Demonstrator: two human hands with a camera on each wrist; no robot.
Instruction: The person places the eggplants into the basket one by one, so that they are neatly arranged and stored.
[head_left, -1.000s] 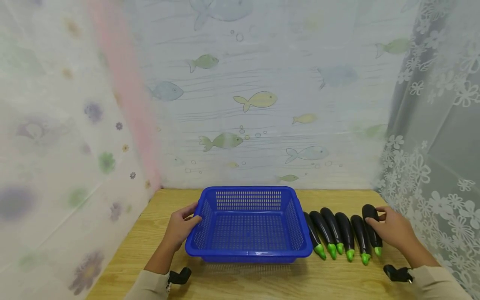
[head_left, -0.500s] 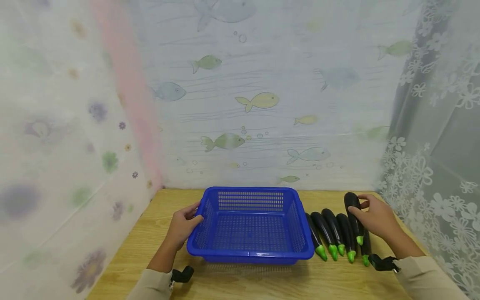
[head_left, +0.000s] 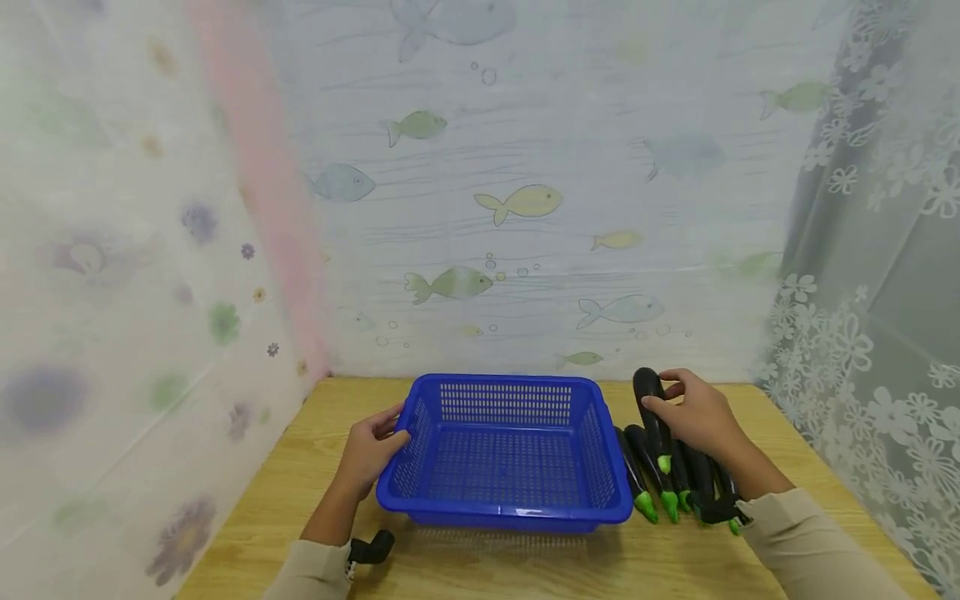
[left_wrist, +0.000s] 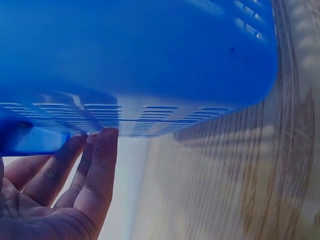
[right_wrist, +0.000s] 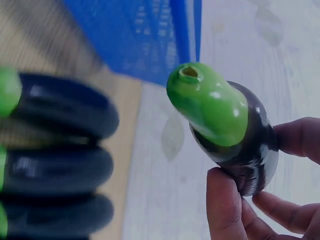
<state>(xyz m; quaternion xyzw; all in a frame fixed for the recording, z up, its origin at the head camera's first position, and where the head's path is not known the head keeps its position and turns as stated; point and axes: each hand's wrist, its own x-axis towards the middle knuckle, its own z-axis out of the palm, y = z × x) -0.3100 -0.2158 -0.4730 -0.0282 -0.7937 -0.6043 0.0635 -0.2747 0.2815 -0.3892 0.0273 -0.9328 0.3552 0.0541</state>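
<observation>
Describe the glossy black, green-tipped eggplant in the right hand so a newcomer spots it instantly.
Find the blue perforated plastic basket on the light wooden table. To its right lies a row of glossy black, green-tipped eggplants. The target, a long black eggplant, is up above that row, the only one held in the right hand.

We have the basket (head_left: 502, 507) on the table (head_left: 258, 525), left hand (head_left: 369, 450) at its left side. Eggplant row (head_left: 701, 477) just right of basket; raised eggplant (head_left: 654, 421) in right hand (head_left: 697, 415), above that row. Backdrop (head_left: 540, 275) behind table.
</observation>
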